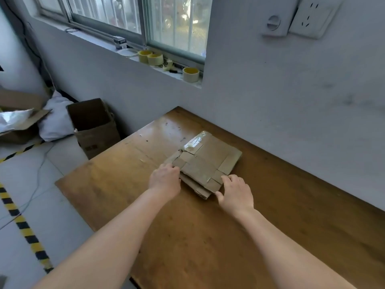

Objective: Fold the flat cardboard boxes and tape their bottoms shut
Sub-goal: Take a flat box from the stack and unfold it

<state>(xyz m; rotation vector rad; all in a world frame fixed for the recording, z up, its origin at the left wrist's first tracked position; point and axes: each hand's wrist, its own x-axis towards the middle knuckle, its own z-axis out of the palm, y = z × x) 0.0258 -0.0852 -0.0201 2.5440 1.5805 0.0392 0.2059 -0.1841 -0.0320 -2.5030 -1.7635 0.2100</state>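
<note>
From my head camera, I look down at a brown wooden table (260, 236) pushed against a grey wall, with one small stack of flattened cardboard boxes (205, 161) lying on it near the wall side; I can make out at least two layers at the near corner, but cannot count the sheets exactly. Old clear tape (194, 141) shines on the stack's far corner. My left hand (164, 181) rests at the stack's left edge, fingers curled in against the cardboard, though I cannot tell whether they actually pinch a layer. My right hand (236, 195) sits at the near right corner, fingers loosely spread on top and thumb down by the edge, touching rather than gripping as far as I can see. On the windowsill (158, 68) stand three rolls of yellowish tape: two touching each other (151, 57) and one apart to the right (190, 74). Two sockets are mounted on the wall (300, 15). On the floor to the left stands one open cardboard box (93, 126) just beside the table, with a white bag (55, 119) and another open carton (18, 119) beyond it. Two yellow-and-black striped tape lines (23, 226) cross the floor.
</note>
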